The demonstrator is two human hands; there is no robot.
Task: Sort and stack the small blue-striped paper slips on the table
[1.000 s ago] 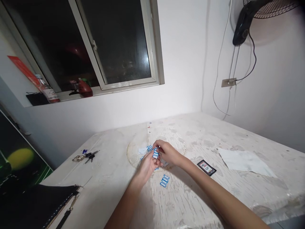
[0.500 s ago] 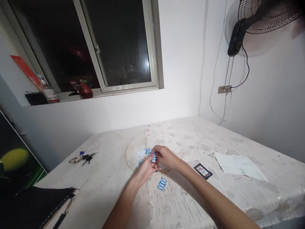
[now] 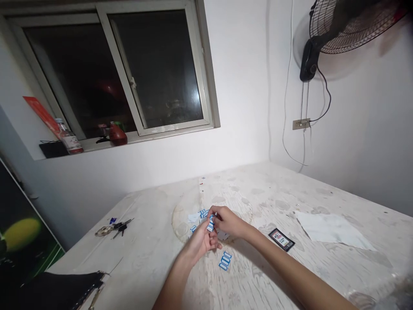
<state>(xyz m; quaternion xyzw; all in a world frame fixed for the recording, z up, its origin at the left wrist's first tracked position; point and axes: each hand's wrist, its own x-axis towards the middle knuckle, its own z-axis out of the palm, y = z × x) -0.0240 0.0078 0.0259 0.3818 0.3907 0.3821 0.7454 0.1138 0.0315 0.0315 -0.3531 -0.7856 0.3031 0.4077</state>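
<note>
Over the middle of the table, my left hand (image 3: 201, 242) and my right hand (image 3: 228, 221) meet around a small blue-and-white label sheet (image 3: 211, 224). The left fingers grip it from below and the left. My right thumb and fingers pinch its upper right side; the fingertips are partly hidden. Behind and beside the hands lies a loose pile of similar blue-bordered labels (image 3: 203, 213), partly covered by them. Nearer to me, one more blue-and-white label piece (image 3: 225, 261) rests flat on the tablecloth.
A small black-framed packet (image 3: 282, 239) and a white paper sheet (image 3: 334, 230) lie to the right. Keys (image 3: 120, 227) sit at the left, with a black pouch (image 3: 61, 290) nearer. The table (image 3: 151, 215) meets the wall below a window (image 3: 158, 69); a fan (image 3: 342, 26) hangs right.
The view has shifted slightly, so everything on the table appears a little lower. Both hands stay together on the label sheet, with only small finger movement.
</note>
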